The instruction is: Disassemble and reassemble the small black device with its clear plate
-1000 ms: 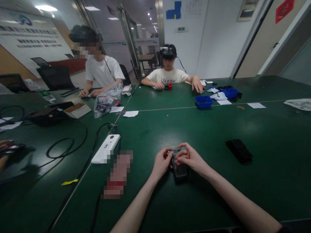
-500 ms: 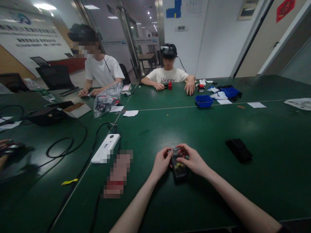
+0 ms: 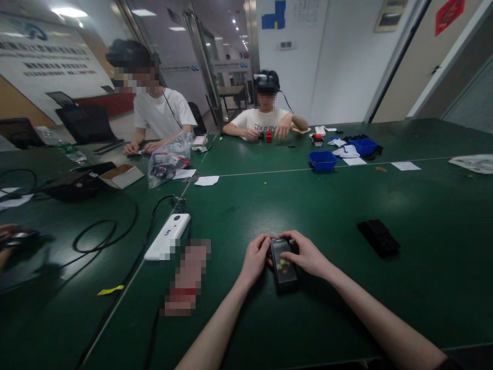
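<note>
A black, thick, phone-like device (image 3: 284, 273) with a glossy dark face lies on the green table (image 3: 331, 313) in front of me. Some yellowish marks show on its face; whether they are a picture or a reflection I cannot tell. My left hand (image 3: 254, 259) is closed on its upper left side, thumb along the edge. My right hand (image 3: 308, 255) curls round the upper right corner, with its thumb across the face. Parts of the fingers are hidden behind the device. Off to the right lies a folded black pouch-like thing (image 3: 379, 238), touched by neither hand.
To the left are a white power bank (image 3: 168, 237), a blurred reddish item (image 3: 189, 275), black cables (image 3: 106, 249) and a yellow strip (image 3: 110, 290). Farther back stand a clear plastic bag (image 3: 169, 160), an open carton (image 3: 122, 176) and a blue tray (image 3: 322, 161). Two people sit across the table.
The clear, shiny edge between my fingertips at the device's top no longer shows. My right fingers have come down round the top corner. The person opposite has lifted a hand off the table.
</note>
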Motion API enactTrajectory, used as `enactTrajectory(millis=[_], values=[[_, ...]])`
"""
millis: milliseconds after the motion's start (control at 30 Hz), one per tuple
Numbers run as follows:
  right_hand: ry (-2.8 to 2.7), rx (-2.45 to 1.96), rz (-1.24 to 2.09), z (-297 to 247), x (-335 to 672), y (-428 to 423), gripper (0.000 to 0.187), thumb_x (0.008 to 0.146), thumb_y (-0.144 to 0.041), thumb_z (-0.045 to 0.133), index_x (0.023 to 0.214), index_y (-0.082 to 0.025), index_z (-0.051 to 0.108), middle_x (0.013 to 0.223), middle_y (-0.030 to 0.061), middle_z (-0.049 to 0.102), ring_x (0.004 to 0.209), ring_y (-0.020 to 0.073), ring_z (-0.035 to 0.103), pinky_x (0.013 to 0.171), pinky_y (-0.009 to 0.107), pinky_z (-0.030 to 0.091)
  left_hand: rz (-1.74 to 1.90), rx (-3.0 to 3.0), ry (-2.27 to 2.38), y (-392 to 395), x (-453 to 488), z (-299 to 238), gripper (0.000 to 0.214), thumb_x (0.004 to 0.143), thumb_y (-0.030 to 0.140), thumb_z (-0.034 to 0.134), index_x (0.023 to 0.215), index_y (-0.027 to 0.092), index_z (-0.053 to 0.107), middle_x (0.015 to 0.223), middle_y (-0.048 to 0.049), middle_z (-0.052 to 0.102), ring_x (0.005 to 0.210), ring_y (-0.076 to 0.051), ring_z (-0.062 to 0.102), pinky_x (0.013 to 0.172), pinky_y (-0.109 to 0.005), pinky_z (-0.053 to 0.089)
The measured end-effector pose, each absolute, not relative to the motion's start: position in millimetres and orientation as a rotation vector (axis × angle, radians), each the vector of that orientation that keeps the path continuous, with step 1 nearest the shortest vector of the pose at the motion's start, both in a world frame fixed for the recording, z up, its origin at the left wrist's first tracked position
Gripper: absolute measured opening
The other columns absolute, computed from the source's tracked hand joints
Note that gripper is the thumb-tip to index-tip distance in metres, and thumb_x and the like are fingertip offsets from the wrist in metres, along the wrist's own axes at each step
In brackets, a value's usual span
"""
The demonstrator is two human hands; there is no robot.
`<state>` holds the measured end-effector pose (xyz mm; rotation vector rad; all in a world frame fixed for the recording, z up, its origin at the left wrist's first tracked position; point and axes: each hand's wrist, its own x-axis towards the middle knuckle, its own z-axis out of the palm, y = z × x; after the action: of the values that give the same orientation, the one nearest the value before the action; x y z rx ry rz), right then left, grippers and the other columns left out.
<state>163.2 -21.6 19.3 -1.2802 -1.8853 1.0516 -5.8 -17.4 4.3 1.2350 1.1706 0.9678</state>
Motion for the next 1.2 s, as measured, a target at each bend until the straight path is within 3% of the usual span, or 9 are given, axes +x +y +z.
enactTrajectory(millis=[233,800,1200], values=[[-1.874,-1.261,1.076,12.8,165.8,-19.3,0.041,0.071,-0.019,0.064,0.11,-0.019,0.053,0.109,0.0072,0.059,0.1,0.0198,0.056,0.088,0.037,0.043,0.974,1.341,1.258,-17.1,-5.2,4.1,0.029,0.074,0.037,0.06,0.088,0.012,0.061,0.059,0.002,0.052,0.049,-0.009,0.048,0.044,-0.019,0.04],[-1.828,-1.321,1.236,14.2,168.5,-17.2,0.04,0.072,-0.029,0.066,0.108,-0.017,0.054,0.102,0.0083,0.064,0.09,0.0196,0.062,0.079,0.035,0.049,0.974,1.382,1.279,-16.8,-6.1,2.8,0.03,0.074,0.039,0.06,0.088,0.013,0.061,0.058,0.002,0.052,0.05,-0.01,0.048,0.047,-0.019,0.039],[-1.817,-1.253,1.33,14.7,171.4,-16.8,0.041,0.072,-0.029,0.067,0.109,-0.017,0.054,0.105,0.0083,0.064,0.094,0.02,0.062,0.084,0.036,0.049,0.979,1.355,1.273,-17.6,-4.8,7.0,0.029,0.074,0.04,0.06,0.085,0.013,0.061,0.059,0.0014,0.053,0.049,-0.009,0.048,0.045,-0.019,0.04]])
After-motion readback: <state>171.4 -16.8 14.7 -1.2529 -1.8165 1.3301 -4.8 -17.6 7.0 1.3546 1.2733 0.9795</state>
